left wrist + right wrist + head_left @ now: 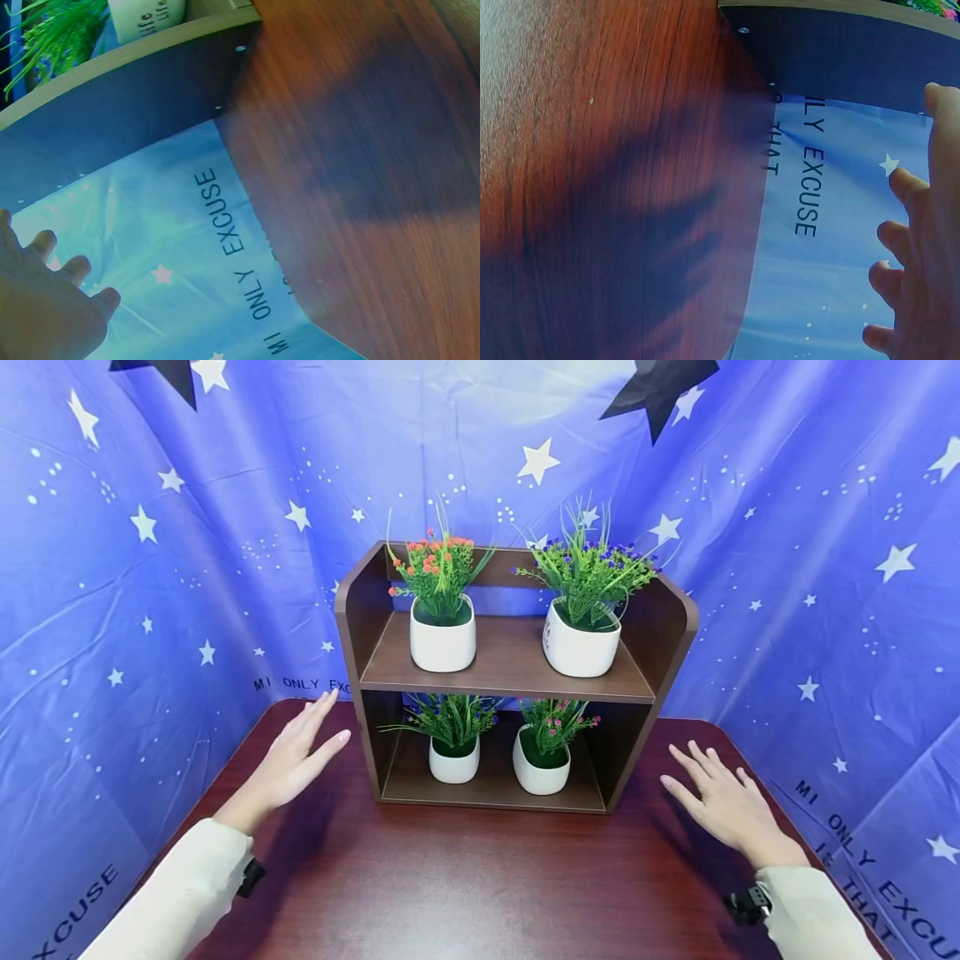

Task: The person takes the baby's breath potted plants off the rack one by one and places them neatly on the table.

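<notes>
A brown two-tier shelf [506, 693] stands on the table between my hands. On its upper tier are a white pot with orange flowers [442, 643] at the left and a white pot with purple-blue flowers [581, 643] at the right. The lower tier holds a pot with dark blue flowers [454, 764] and a slightly tilted pot with pink flowers [542, 768]. My left hand [296, 756] hovers left of the shelf, fingers extended, touching nothing. To the right of the shelf, my right hand [723, 797] also hangs in the air with spread fingers and holds nothing.
The dark red wooden table [465, 877] reaches forward of the shelf and along both its sides. Blue curtains with stars [247, 568] enclose the table at the back, left and right. Printed lettering runs along the curtain near the table's edges.
</notes>
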`<move>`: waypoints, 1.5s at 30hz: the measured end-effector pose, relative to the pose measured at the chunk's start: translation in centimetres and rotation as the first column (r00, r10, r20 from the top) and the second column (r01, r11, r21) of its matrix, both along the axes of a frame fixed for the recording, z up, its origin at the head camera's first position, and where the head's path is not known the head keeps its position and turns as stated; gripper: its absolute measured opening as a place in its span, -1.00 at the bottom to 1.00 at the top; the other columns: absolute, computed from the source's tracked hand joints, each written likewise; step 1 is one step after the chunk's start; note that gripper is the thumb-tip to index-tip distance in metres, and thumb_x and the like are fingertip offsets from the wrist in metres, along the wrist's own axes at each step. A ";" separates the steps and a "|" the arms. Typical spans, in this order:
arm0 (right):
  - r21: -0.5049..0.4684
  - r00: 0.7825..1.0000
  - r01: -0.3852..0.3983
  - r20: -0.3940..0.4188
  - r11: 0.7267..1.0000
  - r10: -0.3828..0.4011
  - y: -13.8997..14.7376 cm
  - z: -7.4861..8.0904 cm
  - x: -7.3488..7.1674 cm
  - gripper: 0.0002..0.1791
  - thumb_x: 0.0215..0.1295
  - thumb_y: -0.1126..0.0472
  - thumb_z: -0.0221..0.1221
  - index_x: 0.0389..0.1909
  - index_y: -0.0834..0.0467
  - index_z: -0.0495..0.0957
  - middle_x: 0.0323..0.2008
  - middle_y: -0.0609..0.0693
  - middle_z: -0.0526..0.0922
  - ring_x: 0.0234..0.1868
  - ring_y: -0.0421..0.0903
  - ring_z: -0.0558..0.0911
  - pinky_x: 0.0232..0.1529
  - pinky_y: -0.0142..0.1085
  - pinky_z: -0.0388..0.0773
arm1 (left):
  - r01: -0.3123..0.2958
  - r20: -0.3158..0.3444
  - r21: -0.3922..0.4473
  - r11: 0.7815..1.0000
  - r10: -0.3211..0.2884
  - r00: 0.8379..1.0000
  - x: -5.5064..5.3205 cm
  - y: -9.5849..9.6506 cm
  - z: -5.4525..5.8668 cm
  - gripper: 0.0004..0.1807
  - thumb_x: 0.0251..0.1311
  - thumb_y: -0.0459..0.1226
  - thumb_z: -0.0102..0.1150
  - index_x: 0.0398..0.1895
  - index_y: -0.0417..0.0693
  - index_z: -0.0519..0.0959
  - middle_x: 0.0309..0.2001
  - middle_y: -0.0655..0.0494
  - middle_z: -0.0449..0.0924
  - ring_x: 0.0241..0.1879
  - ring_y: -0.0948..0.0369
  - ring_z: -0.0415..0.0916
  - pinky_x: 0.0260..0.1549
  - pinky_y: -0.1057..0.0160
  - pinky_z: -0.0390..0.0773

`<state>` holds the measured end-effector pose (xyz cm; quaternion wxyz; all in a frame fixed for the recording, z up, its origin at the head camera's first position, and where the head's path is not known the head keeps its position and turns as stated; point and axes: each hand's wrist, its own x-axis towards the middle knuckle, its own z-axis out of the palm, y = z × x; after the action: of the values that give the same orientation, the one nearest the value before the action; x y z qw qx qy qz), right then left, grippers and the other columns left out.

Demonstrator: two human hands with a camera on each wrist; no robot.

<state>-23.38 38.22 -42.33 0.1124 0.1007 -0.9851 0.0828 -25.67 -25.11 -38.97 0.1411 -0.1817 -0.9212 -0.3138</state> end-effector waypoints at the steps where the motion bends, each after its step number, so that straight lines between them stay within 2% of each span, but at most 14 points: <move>1: -0.002 1.000 -0.001 0.002 1.000 0.001 -0.1 0.0 0.0 -0.25 0.49 -0.29 -0.06 0.54 0.02 0.17 0.48 0.32 0.14 0.48 0.34 0.09 0.25 0.43 -0.06 | 0.006 0.000 0.015 1.000 -0.006 1.000 -0.1 0.0 0.1 -0.23 0.50 0.05 -0.04 0.63 0.10 -0.06 0.58 -0.10 -0.07 0.53 -0.20 -0.22 0.35 -0.39 -0.16; 6: -0.010 1.000 -0.011 0.006 1.000 0.011 -0.4 0.2 0.2 -0.25 0.50 -0.29 -0.07 0.53 0.04 0.19 0.48 0.32 0.15 0.47 0.34 0.11 0.25 0.44 -0.04 | 0.013 0.015 0.074 0.997 -0.014 1.000 -0.2 0.4 0.6 -0.25 0.50 0.05 -0.04 0.63 0.22 -0.07 0.57 -0.04 -0.02 0.52 -0.13 -0.09 0.33 -0.37 -0.01; 9: -0.024 1.000 -0.020 0.011 1.000 0.020 -0.6 0.4 0.2 -0.27 0.51 -0.27 -0.07 0.53 0.03 0.18 0.49 0.31 0.13 0.47 0.34 0.11 0.25 0.44 -0.04 | 0.012 0.011 0.118 0.993 -0.014 1.000 -0.1 0.8 1.0 -0.27 0.50 0.04 -0.01 0.62 0.32 -0.04 0.55 -0.01 0.05 0.47 -0.11 0.08 0.31 -0.33 0.10; 13: -0.049 0.999 -0.034 0.013 0.998 0.034 -0.9 0.4 0.2 -0.30 0.52 -0.23 -0.06 0.54 0.01 0.17 0.50 0.30 0.12 0.48 0.34 0.10 0.27 0.42 -0.04 | 0.027 -0.022 0.231 0.973 -0.023 0.999 -0.1 1.5 1.4 -0.32 0.49 -0.04 0.05 0.59 0.32 0.06 0.44 -0.07 0.30 0.31 -0.07 0.38 0.29 -0.06 0.33; 16: -0.067 0.999 -0.049 0.007 0.997 0.049 -1.1 0.3 0.2 -0.32 0.53 -0.20 -0.05 0.54 0.00 0.17 0.50 0.29 0.13 0.48 0.33 0.09 0.26 0.41 -0.02 | 0.027 -0.059 0.323 0.946 -0.008 0.998 -0.2 2.0 1.7 -0.37 0.47 -0.11 0.10 0.55 0.27 0.19 0.30 -0.06 0.48 0.17 0.02 0.53 0.15 0.32 0.46; 19: -0.087 0.998 -0.068 0.000 0.994 0.068 -1.4 0.4 0.3 -0.32 0.54 -0.19 -0.06 0.55 0.01 0.17 0.50 0.28 0.14 0.48 0.33 0.09 0.25 0.42 -0.01 | -0.009 -0.086 0.397 0.918 0.047 0.995 -0.3 2.6 2.0 -0.42 0.43 -0.11 0.16 0.48 0.27 0.33 0.19 0.00 0.59 0.04 0.16 0.59 -0.01 0.51 0.46; 24: -0.126 0.995 -0.101 -0.018 0.987 0.100 -1.9 0.6 0.5 -0.34 0.55 -0.15 -0.04 0.53 0.06 0.20 0.48 0.29 0.16 0.46 0.35 0.13 0.21 0.43 0.05 | -0.049 -0.097 0.510 0.859 0.114 0.989 -0.7 3.7 2.5 -0.49 0.37 -0.12 0.26 0.37 0.18 0.49 0.05 -0.01 0.66 -0.16 0.32 0.64 -0.15 0.48 0.55; 27: -0.137 0.992 -0.124 -0.046 0.983 0.119 -2.1 0.8 0.6 -0.37 0.55 -0.12 -0.01 0.48 0.11 0.26 0.46 0.30 0.21 0.43 0.38 0.18 0.18 0.42 0.11 | -0.043 -0.096 0.597 0.801 0.124 0.988 -1.0 4.3 2.7 -0.52 0.33 -0.18 0.30 0.31 0.05 0.55 -0.07 0.03 0.67 -0.28 0.33 0.68 -0.22 0.39 0.64; 31: -0.154 0.986 -0.155 -0.078 0.976 0.145 -2.3 0.8 0.5 -0.40 0.54 -0.07 0.02 0.44 0.19 0.31 0.42 0.33 0.27 0.39 0.41 0.24 0.14 0.43 0.17 | -0.044 -0.093 0.689 0.723 0.149 0.985 -1.3 5.4 3.3 -0.54 0.28 -0.30 0.33 0.25 -0.13 0.58 -0.23 0.23 0.65 -0.40 0.37 0.64 -0.30 0.34 0.67; 33: -0.167 0.985 -0.164 -0.079 0.972 0.152 -2.4 0.9 0.5 -0.40 0.55 -0.05 0.02 0.43 0.22 0.32 0.41 0.34 0.29 0.38 0.41 0.26 0.12 0.44 0.19 | -0.050 -0.096 0.705 0.707 0.166 0.981 -0.8 6.1 4.2 -0.54 0.26 -0.35 0.33 0.23 -0.23 0.57 -0.28 0.29 0.62 -0.44 0.39 0.61 -0.35 0.37 0.66; 38: -0.208 0.982 -0.186 -0.077 0.960 0.174 -2.8 1.3 0.7 -0.41 0.55 -0.02 0.03 0.41 0.26 0.33 0.38 0.34 0.32 0.35 0.38 0.30 0.12 0.39 0.23 | -0.089 -0.071 0.713 0.696 0.197 0.978 0.9 7.4 6.4 -0.57 0.26 -0.33 0.33 0.17 -0.30 0.57 -0.32 0.27 0.56 -0.42 0.40 0.55 -0.38 0.39 0.64; 41: -0.232 0.976 -0.212 -0.097 0.950 0.194 -3.0 1.6 0.7 -0.43 0.55 0.01 0.04 0.40 0.28 0.33 0.35 0.31 0.36 0.34 0.34 0.33 0.24 0.24 0.25 | -0.107 -0.056 0.724 0.681 0.212 0.976 0.1 7.3 6.1 -0.57 0.25 -0.23 0.37 0.15 -0.20 0.60 -0.30 0.18 0.54 -0.39 0.34 0.55 -0.39 0.38 0.65; 43: -0.248 0.972 -0.229 -0.113 0.941 0.206 -3.1 1.8 0.7 -0.44 0.54 0.03 0.05 0.40 0.28 0.33 0.34 0.29 0.39 0.34 0.31 0.34 0.38 -0.06 0.22 | -0.111 -0.056 0.729 0.675 0.221 0.974 -0.8 7.0 5.5 -0.56 0.22 -0.18 0.40 0.14 -0.13 0.61 -0.28 0.14 0.54 -0.38 0.31 0.56 -0.42 0.39 0.64; 45: -0.261 0.968 -0.244 -0.126 0.934 0.217 -3.2 1.9 0.6 -0.45 0.55 0.05 0.05 0.39 0.29 0.33 0.32 0.28 0.41 0.34 0.30 0.35 0.40 -0.39 0.09 | -0.118 -0.054 0.734 0.669 0.230 0.972 -1.6 6.8 4.8 -0.56 0.21 -0.18 0.42 0.13 -0.09 0.62 -0.28 0.11 0.52 -0.40 0.32 0.55 -0.44 0.38 0.65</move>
<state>-22.76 35.00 -40.40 0.1613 0.2028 -0.9390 0.2262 -27.23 -18.34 -34.14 0.2957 -0.0441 -0.7223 -0.6237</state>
